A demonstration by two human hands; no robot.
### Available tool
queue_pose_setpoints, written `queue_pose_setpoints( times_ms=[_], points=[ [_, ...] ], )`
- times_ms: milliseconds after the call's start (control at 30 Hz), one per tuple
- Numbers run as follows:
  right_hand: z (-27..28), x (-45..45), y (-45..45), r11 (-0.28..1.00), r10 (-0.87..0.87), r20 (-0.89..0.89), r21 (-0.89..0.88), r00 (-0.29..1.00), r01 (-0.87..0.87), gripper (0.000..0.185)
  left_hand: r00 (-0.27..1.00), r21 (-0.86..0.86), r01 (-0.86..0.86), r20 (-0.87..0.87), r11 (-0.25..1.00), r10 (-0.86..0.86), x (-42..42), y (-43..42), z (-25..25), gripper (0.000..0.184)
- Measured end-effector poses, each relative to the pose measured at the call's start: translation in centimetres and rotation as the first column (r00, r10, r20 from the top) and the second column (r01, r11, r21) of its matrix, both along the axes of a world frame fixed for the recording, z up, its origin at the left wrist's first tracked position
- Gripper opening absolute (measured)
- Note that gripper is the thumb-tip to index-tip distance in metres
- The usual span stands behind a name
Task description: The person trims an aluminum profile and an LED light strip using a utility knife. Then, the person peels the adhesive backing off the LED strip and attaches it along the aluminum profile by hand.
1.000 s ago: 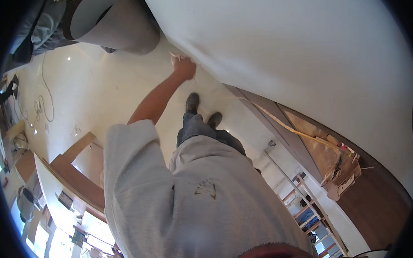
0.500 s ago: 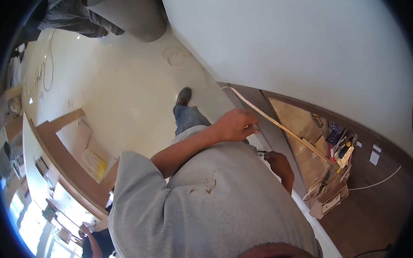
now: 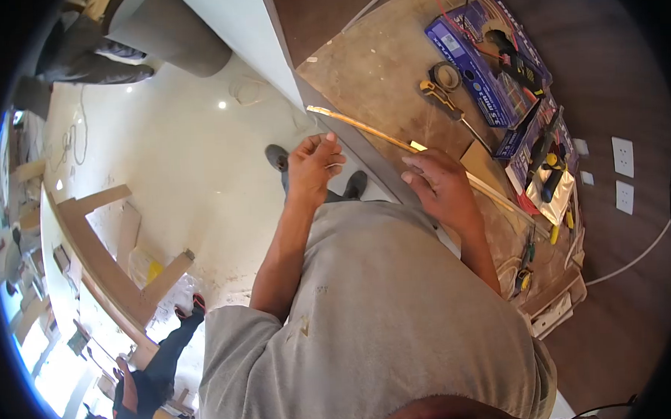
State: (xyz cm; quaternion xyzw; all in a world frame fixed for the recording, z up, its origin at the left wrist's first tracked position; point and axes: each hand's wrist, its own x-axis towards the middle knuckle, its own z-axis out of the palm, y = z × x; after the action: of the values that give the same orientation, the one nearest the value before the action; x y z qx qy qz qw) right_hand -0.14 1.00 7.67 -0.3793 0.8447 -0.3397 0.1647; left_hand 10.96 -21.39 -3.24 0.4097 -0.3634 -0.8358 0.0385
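Note:
My left hand (image 3: 315, 166) is raised in front of my shirt, its fingers curled in. Whether something small is in them I cannot make out. My right hand (image 3: 445, 187) is over the edge of a dusty brown board (image 3: 375, 68), thumb and forefinger apart, with nothing visible between them. A thin yellowish strip (image 3: 362, 126) runs along the board's near side and passes behind the right hand. Beyond that hand lie a yellow-and-black screwdriver (image 3: 442, 101), a roll of tape (image 3: 445, 76) and blue printed boxes (image 3: 478, 71).
Pliers (image 3: 525, 254) and other tools lie on the board's right part. White sockets (image 3: 623, 157) are on the dark panel. A grey bin (image 3: 170, 34) and a person's legs (image 3: 86, 56) are at upper left. Another person (image 3: 138, 390) is at lower left, near a wooden frame (image 3: 100, 247).
The view has turned and come nearer the tool-covered board. My left hand has moved left and up, away from my belly. My right hand has risen from beside my waist to the board's edge.

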Motion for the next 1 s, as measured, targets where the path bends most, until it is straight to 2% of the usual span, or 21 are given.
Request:
queue_pose_setpoints(
  times_ms=[33,100,167,233,367,433,467,500,533,567,600,633,667,700,767,900,1000],
  points=[
    [-0.7,0.0,0.2,0.999,0.001,-0.039,-0.036,0.999,-0.003,0.026,1.000,-0.020,-0.015,0.000,1.000,0.015,-0.5,0.7,0.3,0.040],
    [-1.6,-0.2,0.1,0.997,0.045,-0.075,-0.057,0.996,-0.049,0.028,0.972,0.175,-0.230,-0.001,0.957,0.233,-1.8,1.3,0.6,0.049],
    [-2.4,-0.2,-0.3,0.994,0.081,-0.109,-0.067,0.991,-0.089,0.031,0.976,0.178,-0.210,-0.017,0.961,0.216,-2.7,0.4,-0.1,0.055],
    [-3.0,-0.3,-1.1,0.988,0.134,-0.163,-0.060,0.978,-0.145,0.034,0.958,0.294,-0.268,-0.021,0.917,0.287,-3.5,-0.5,-0.3,0.049],
    [-3.4,-0.6,-3.5,0.982,0.165,-0.189,-0.060,0.968,-0.179,0.034,0.970,0.231,-0.234,-0.009,0.944,0.242,-3.8,-1.7,-0.4,0.039],
    [-4.1,-0.8,-5.0,0.979,0.146,-0.238,-0.102,0.960,-0.174,0.031,0.993,0.172,-0.117,0.031,0.978,0.114,-3.7,-2.6,-0.5,0.028],
    [-4.3,-0.8,-5.7,0.980,0.140,-0.235,-0.105,0.962,-0.169,0.031,0.993,0.169,-0.113,0.034,0.979,0.109,-3.2,-3.3,-0.4,0.028],
    [-4.5,-0.9,-6.3,0.981,0.126,-0.250,-0.112,0.960,-0.158,0.030,0.993,-0.129,0.010,0.120,0.992,0.005,-2.6,-4.2,-0.3,0.023],
    [-4.6,-1.1,-7.0,0.982,0.109,-0.267,-0.118,0.958,-0.145,0.029,0.971,-0.401,0.160,0.226,0.902,-0.071,-2.4,-5.1,-0.1,0.020],
    [-4.8,-1.0,-7.5,0.985,0.097,-0.262,-0.113,0.960,-0.130,0.029,0.969,-0.396,0.174,0.230,0.902,-0.086,-2.1,-5.6,-0.1,0.020],
    [-4.9,-1.0,-8.0,0.985,0.081,-0.272,-0.127,0.959,-0.119,0.028,0.987,-0.754,0.160,0.126,0.637,-0.099,-2.0,-6.2,-0.1,0.018],
    [-5.0,-1.1,-8.7,0.984,0.066,-0.286,-0.143,0.956,-0.111,0.027,0.987,-0.965,0.064,0.024,0.254,-0.156,-2.2,-6.7,0.3,0.018],
    [-5.2,-1.3,-9.4,0.985,0.054,-0.290,-0.141,0.955,-0.098,0.027,0.968,-0.968,0.017,-0.046,0.249,-0.246,-2.6,-7.1,1.3,0.023],
    [-5.7,-1.2,-10.0,0.985,0.037,-0.308,-0.148,0.951,-0.087,0.026,0.964,-0.968,0.020,-0.048,0.251,-0.262,-3.0,-7.9,1.1,0.023],
    [-6.7,-1.4,-11.5,0.987,-0.003,-0.331,-0.153,0.944,-0.051,0.026,0.825,-0.993,0.027,-0.044,0.117,-0.564,-4.1,-10.0,1.0,0.023],
    [-7.8,-0.7,-13.4,0.990,-0.096,-0.332,-0.130,0.939,0.056,0.025,0.679,-0.980,0.157,0.016,0.124,-0.734,-5.3,-12.3,-0.2,0.025],
    [-8.6,-0.3,-14.2,0.988,-0.153,-0.369,-0.084,0.917,0.131,0.025,0.585,-0.978,0.150,-0.029,0.142,-0.811,-6.4,-12.7,-0.3,0.024]
  ],
)
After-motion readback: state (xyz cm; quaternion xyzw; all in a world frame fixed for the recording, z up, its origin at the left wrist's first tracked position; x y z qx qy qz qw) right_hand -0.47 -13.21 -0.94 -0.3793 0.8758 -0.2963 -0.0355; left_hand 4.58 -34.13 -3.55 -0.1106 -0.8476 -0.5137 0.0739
